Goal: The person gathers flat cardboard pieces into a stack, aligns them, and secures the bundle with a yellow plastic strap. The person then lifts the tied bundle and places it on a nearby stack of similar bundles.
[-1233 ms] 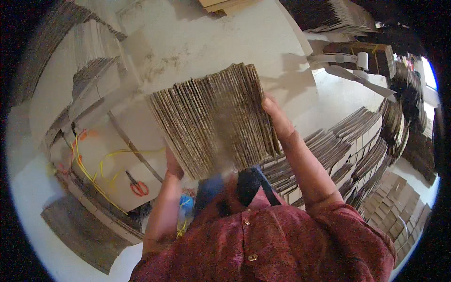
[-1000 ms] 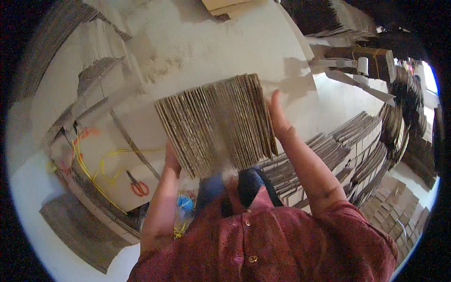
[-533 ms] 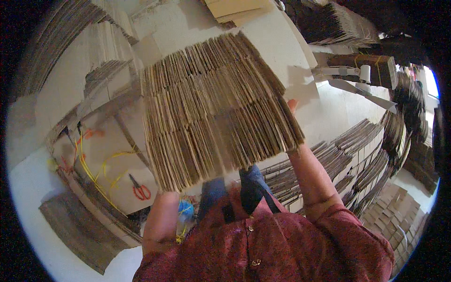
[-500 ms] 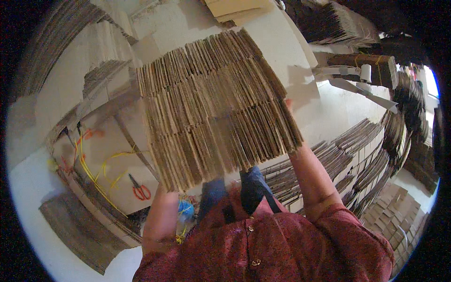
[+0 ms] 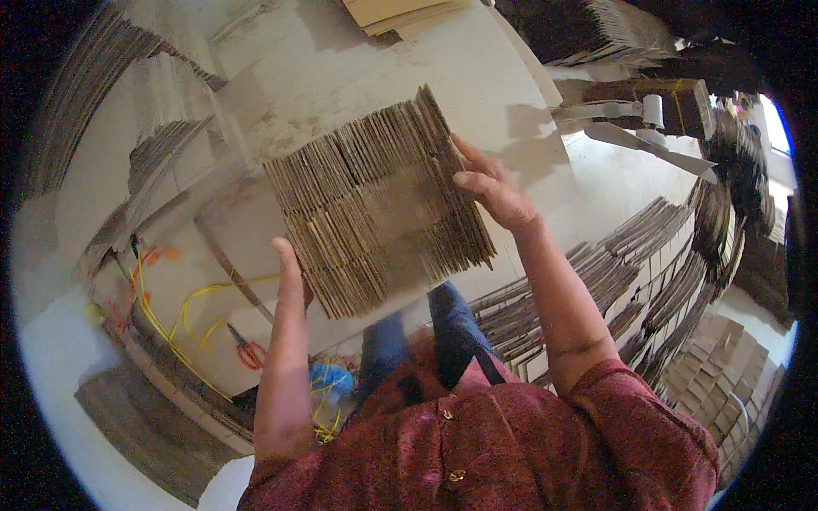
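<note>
A block of flat brown cardboard pieces, packed side by side with their edges facing up, is between my two hands over the pale work table. My left hand presses its left side with the thumb up; its other fingers are mostly hidden behind the cardboard. On the right side lies my right hand, its thumb and fingers against the outermost piece near the far corner. One piece there sticks up above the others. Whether the block's underside touches the table is hidden.
Red-handled scissors and yellow strapping lie at left. A blue ball-like bundle is near my left forearm. Cardboard stacks stand at right, beside a tape dispenser-like metal arm. More cardboard sheets lie at the far edge.
The cardboard block has moved down, away from my head, and looks smaller. My hands, mostly hidden beneath it before, now show at its left and right sides.
</note>
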The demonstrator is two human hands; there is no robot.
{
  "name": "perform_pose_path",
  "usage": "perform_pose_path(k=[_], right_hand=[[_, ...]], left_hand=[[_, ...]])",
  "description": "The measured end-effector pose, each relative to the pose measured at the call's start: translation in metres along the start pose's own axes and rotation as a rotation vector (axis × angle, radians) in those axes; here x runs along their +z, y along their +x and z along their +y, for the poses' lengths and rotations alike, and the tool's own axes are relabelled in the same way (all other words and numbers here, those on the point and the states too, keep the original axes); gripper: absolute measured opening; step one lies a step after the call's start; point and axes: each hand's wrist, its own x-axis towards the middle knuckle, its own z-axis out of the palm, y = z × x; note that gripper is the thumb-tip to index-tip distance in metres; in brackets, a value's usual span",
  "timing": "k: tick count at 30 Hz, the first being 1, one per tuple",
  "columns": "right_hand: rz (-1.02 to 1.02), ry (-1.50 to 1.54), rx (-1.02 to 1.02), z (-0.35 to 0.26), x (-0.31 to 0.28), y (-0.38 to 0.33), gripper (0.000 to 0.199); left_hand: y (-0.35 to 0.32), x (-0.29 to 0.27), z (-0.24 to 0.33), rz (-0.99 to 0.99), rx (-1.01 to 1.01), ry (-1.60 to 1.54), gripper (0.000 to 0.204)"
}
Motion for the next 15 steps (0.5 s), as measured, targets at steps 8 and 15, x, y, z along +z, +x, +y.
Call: perform_pose_path(k=[8,15], right_hand=[[-0.129,-0.056,0.058,0.000,0.006,-0.012,0.060],[-0.080,0.190,-0.062,-0.006,0.034,-0.011,0.059]], left_hand=[[-0.012,0.023,0.005,0.039,0.064,0.030,0.058],[-0.017,0.040,0.009,0.085,0.114,-0.086,0.061]])
